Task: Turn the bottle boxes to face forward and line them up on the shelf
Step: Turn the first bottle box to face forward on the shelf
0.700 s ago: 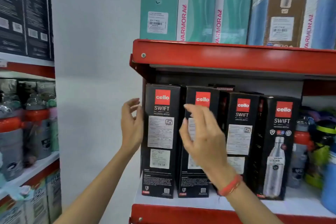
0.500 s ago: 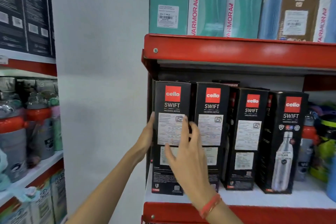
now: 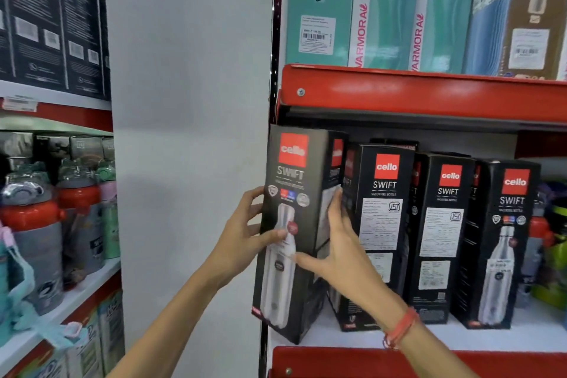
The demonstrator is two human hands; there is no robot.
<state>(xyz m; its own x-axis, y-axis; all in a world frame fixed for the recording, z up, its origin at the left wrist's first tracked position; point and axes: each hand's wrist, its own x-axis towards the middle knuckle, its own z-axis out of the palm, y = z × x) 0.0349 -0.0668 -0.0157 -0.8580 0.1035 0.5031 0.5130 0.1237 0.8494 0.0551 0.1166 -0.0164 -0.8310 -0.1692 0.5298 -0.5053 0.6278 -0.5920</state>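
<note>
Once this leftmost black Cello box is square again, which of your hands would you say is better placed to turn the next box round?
Probably the right hand: it lies on the side of the held leftmost black Cello box facing the next black label-side Cello box. The left hand is on the far side, by the white wall.

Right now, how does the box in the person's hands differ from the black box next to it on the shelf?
The held box shows its bottle-picture side, while the neighbouring box shows a white printed label. The held box is tilted and pulled forward, gripped by the left hand and right hand; the neighbouring box stands upright, untouched. Both are black with a red cello logo and SWIFT.
</note>
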